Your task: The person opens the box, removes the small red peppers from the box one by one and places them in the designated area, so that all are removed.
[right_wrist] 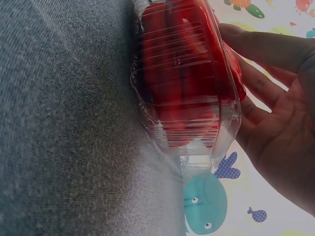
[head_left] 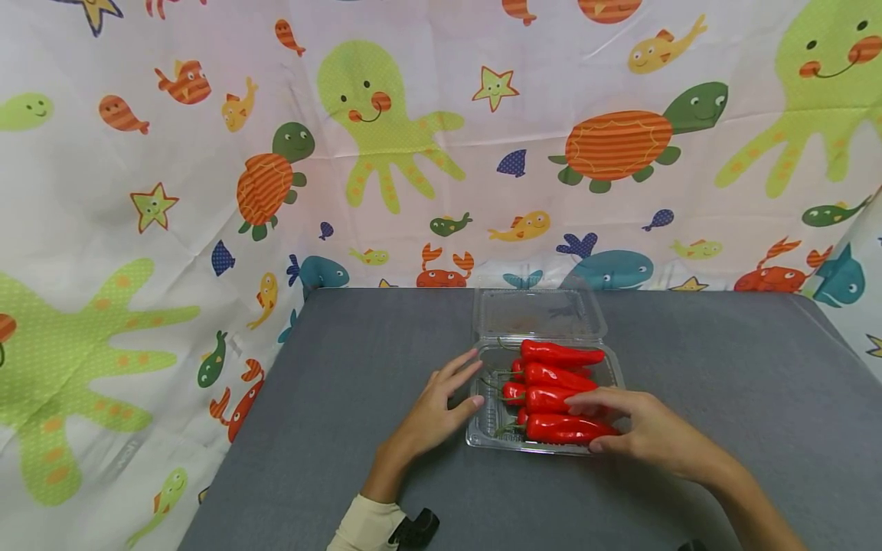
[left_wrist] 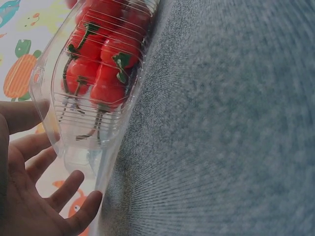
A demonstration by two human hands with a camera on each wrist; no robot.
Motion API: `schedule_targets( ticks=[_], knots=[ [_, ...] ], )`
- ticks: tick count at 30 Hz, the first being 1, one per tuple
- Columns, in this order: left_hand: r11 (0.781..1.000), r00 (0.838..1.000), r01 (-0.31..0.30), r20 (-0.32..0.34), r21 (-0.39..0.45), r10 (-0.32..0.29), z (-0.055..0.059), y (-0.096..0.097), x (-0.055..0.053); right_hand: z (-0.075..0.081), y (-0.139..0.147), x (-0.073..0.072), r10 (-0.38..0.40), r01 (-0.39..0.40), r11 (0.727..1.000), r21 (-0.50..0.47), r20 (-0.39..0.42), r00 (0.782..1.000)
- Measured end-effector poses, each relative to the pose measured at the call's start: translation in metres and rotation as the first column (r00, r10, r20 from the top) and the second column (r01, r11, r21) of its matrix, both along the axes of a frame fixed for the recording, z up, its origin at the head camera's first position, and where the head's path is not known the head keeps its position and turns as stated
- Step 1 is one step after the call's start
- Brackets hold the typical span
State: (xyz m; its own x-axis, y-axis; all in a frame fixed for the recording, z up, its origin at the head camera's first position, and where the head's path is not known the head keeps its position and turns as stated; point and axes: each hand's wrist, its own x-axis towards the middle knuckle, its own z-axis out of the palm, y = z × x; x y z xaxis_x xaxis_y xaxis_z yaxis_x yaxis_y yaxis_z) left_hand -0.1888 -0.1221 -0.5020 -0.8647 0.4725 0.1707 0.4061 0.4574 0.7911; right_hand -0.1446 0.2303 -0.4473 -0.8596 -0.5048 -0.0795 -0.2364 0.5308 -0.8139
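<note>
Left of clear container (head_left: 491,417): left hand (head_left: 434,413), fingers spread, thumb at rim. Inside container, towards its right: red peppers (head_left: 551,375), long axes crosswise, stems left, tips right. At container's right: right hand (head_left: 648,432), nearer, over tips; pinch or touch not discernible.

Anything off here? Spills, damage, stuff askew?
Nothing stands out. The glossy red peppers all lie inside the clear plastic container, stems roughly leftward, none spilled onto the grey table. Its transparent lid is open at the far side. No damage shows; covered parts can't be judged.
</note>
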Motion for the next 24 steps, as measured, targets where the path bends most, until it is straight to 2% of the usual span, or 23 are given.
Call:
schedule_targets(
  ticks=[11, 24],
  knots=[
    [1.000, 1.000, -0.003, 0.008, 0.002, 0.003, -0.0012, -0.0008, 0.0001, 0.0012, 0.0014, -0.0004, -0.005, 0.006, 0.999, 0.046, -0.009, 1.000],
    [1.000, 1.000, -0.005, 0.013, -0.003, 0.005, -0.0015, -0.0013, -0.0004, 0.0032, 0.0027, 0.0003, -0.007, 0.013, 0.995, 0.096, -0.062, 0.998]
  ],
)
